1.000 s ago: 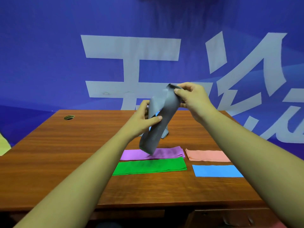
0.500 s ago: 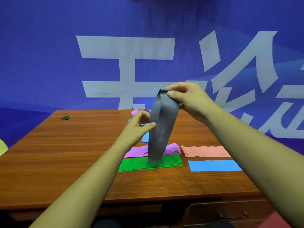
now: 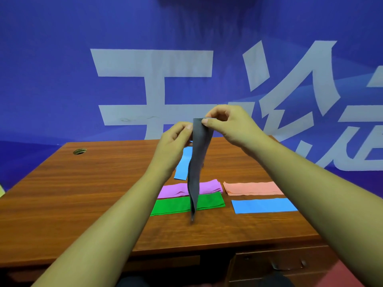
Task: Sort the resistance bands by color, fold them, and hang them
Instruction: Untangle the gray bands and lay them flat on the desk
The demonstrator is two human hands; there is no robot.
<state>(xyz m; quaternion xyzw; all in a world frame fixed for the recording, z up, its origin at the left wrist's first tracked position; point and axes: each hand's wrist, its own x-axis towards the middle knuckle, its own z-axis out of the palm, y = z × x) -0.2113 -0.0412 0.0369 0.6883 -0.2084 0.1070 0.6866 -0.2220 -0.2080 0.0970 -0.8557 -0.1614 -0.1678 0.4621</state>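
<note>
Nearest us, on the wooden surface (image 3: 83, 204), a folded green band (image 3: 176, 206) and a folded blue band (image 3: 264, 205) are lying side by side, apart. Just behind them a folded purple band (image 3: 172, 190) and a folded salmon band (image 3: 252, 187) are lying, the purple one touching the green. Above these we are holding a grey band (image 3: 198, 162), which is hanging down with its lower end dangling in front of the green one. Our right hand (image 3: 232, 126) is pinching its top edge between thumb and forefinger; our left hand (image 3: 173, 145) is pinching its left edge just below. Behind it a loose light-blue band (image 3: 183, 166) is lying. Farther back a cable hole (image 3: 79, 151) is showing, and a blue backdrop (image 3: 62, 79) is hanging.
</note>
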